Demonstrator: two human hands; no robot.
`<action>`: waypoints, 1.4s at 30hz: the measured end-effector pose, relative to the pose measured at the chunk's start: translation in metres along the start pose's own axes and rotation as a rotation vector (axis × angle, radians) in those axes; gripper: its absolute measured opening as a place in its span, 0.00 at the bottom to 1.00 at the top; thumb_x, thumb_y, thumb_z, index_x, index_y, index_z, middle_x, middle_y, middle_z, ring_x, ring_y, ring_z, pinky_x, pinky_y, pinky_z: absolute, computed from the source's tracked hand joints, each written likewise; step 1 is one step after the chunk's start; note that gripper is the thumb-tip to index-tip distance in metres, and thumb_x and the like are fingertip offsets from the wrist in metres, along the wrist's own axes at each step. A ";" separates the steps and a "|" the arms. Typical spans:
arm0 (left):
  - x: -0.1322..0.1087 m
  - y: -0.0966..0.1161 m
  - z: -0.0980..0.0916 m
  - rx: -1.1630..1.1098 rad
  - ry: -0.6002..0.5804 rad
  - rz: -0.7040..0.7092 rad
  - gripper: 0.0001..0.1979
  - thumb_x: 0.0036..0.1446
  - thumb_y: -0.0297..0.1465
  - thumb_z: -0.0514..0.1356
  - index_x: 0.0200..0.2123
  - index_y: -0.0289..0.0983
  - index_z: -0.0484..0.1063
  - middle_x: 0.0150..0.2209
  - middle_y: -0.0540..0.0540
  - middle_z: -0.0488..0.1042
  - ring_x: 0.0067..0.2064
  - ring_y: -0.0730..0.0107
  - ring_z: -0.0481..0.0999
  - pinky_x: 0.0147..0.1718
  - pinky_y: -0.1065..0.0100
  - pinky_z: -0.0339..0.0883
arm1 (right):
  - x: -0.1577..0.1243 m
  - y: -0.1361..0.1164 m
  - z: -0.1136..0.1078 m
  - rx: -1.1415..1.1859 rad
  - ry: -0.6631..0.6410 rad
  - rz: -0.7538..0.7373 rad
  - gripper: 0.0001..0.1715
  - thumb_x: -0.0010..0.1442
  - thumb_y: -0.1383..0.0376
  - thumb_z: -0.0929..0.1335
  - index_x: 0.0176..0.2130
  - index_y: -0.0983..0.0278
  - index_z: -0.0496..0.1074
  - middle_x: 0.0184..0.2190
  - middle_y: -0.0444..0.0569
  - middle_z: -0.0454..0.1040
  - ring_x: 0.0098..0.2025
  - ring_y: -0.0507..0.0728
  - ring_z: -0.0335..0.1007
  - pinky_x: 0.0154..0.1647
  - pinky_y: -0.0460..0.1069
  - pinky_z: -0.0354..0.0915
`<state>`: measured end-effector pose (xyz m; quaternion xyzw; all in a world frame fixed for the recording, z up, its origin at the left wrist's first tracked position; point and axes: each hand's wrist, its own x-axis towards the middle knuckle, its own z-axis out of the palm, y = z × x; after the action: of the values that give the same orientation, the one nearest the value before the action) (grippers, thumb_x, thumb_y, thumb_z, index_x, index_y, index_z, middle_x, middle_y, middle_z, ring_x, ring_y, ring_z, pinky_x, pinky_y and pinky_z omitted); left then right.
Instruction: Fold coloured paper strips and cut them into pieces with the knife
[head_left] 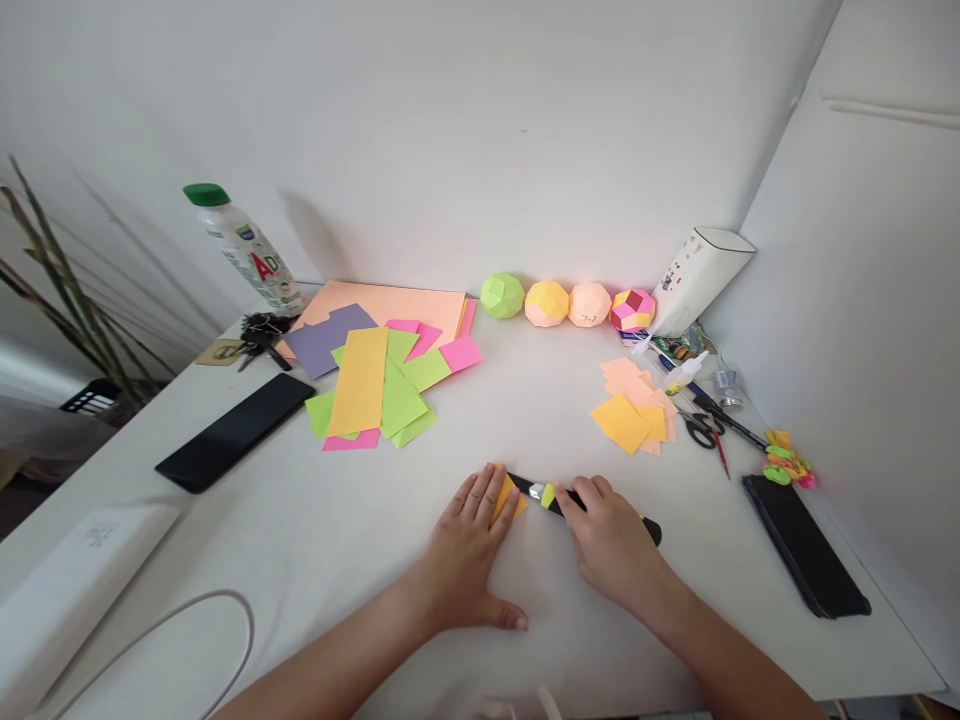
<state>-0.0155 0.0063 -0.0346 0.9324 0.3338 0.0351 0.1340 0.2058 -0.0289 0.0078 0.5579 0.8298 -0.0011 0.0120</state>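
Presently, table (360, 520): white, level and hard; it carries everything listed below.
Left hand (469, 545): lies palm down at near centre, fingers extended and slightly spread, their tips pressing on the orange paper piece.
Right hand (611, 545): sits just right of the left hand, fingers curled down around the body of the craft knife, gripping it.
Loose coloured sheets (375, 385): spread at far left, well apart from both hands.
Craft knife (541, 493): lies low along the table at near centre, between the two hands. The black handle runs right under the right hand, its tail showing beyond the knuckles. The metal tip and a green slider show left of the fingers, with the tip touching or just beside the paper.
Knife handling: judged rigid, light and sharp at the left end. Hold the black handle behind the slider, never the metal.
Small paper squares (634, 415): stacked at far right, near the scissors (701, 428).
Orange paper piece (516, 503): mostly hidden under the left fingertips; only one corner shows.
Paper handling: judged thin, very light and limp, and likely to slide on the smooth top. Hold it flat by downward finger pressure, clear of the blade.
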 end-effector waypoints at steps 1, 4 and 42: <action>0.000 0.000 0.000 0.001 0.009 -0.002 0.64 0.37 0.71 0.44 0.65 0.27 0.48 0.67 0.28 0.41 0.67 0.39 0.40 0.62 0.48 0.36 | 0.001 0.000 0.001 -0.001 0.004 0.000 0.31 0.51 0.79 0.61 0.55 0.71 0.67 0.41 0.59 0.69 0.39 0.61 0.62 0.34 0.52 0.66; 0.000 0.000 0.000 0.006 0.016 0.008 0.64 0.37 0.71 0.44 0.65 0.27 0.47 0.67 0.28 0.41 0.67 0.39 0.40 0.63 0.48 0.36 | 0.001 -0.001 0.003 0.009 0.003 0.002 0.30 0.53 0.79 0.61 0.55 0.71 0.67 0.41 0.59 0.69 0.40 0.61 0.62 0.33 0.52 0.66; 0.012 -0.010 -0.029 -0.099 0.096 -0.093 0.11 0.58 0.31 0.53 0.44 0.38 0.67 0.57 0.38 0.62 0.53 0.53 0.66 0.51 0.50 0.65 | -0.017 0.067 -0.013 0.335 0.140 0.051 0.26 0.62 0.71 0.58 0.57 0.57 0.64 0.45 0.52 0.68 0.48 0.58 0.66 0.47 0.56 0.69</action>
<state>-0.0171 0.0279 -0.0102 0.9054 0.3805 0.0900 0.1650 0.2745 -0.0191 0.0215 0.5715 0.8025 -0.1000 -0.1388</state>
